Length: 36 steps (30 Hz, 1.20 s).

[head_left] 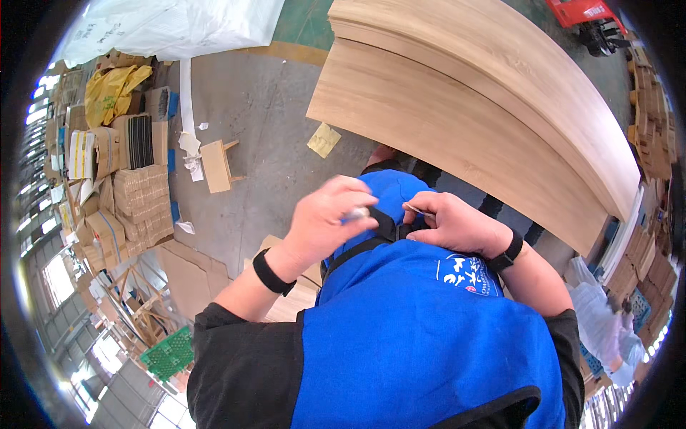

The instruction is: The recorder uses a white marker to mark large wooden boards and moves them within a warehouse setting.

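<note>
My left hand point(330, 218) is raised in front of my waist, its fingers curled together and a little smeared by motion. Something small and whitish shows at its fingertips, too blurred to name. Close by on the right, my right hand point(461, 225) pinches a thin, dark, metallic-looking piece point(419, 211) between thumb and forefinger. Between the two hands lies a black strap point(386, 225) over my blue apron point(421, 336). Black bands circle both wrists.
Large wood-grain panels point(443, 107) stand just ahead to the right. Stacked cardboard point(139, 196) lines the left, near a small wooden stool-like piece point(216, 166) and a yellowish sheet point(324, 140) on the floor. A green plastic crate point(168, 354) sits lower left; red equipment point(582, 11) is far right.
</note>
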### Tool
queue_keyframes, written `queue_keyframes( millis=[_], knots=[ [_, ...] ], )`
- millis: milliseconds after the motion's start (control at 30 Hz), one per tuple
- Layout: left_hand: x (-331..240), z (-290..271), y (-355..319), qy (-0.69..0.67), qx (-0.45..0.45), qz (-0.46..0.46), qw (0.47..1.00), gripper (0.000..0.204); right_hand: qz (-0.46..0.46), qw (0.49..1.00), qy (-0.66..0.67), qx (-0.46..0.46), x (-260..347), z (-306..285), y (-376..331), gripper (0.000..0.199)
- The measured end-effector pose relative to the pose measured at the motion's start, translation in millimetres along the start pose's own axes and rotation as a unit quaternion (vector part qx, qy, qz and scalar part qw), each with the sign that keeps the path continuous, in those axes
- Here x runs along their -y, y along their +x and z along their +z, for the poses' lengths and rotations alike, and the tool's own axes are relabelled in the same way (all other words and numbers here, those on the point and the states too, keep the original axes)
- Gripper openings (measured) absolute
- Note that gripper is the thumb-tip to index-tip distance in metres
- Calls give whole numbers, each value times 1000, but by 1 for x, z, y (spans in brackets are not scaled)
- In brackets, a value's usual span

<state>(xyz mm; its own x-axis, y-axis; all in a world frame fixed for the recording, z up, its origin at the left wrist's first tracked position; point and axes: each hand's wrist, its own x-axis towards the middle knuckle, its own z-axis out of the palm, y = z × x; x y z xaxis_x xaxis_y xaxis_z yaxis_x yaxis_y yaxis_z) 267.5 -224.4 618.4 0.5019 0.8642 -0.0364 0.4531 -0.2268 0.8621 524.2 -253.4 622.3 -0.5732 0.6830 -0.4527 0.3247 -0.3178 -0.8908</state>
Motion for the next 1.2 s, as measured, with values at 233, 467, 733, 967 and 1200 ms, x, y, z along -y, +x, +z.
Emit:
queue_keyframes(
  millis=[233, 467, 733, 967, 1200],
  knots=[
    [4, 3, 18, 68, 290, 4, 954, 25, -53, 996, -74, -11, 0, -11, 13, 31],
    [-5, 1, 10, -61, 335, -195, 920, 22, -130, 983, -128, -9, -6, 12, 5, 19],
    [-3, -6, 0, -24, 415, -182, 891, 25, -56, 974, -185, 121, 3, 21, 15, 32],
    [-7, 10, 21, -119, 374, -321, 862, 28, -62, 988, -122, 65, -4, 5, 14, 35],
    [-4, -9, 12, -153, 373, -260, 877, 29, -50, 993, -76, 75, -7, 0, 24, 41]
  ],
)
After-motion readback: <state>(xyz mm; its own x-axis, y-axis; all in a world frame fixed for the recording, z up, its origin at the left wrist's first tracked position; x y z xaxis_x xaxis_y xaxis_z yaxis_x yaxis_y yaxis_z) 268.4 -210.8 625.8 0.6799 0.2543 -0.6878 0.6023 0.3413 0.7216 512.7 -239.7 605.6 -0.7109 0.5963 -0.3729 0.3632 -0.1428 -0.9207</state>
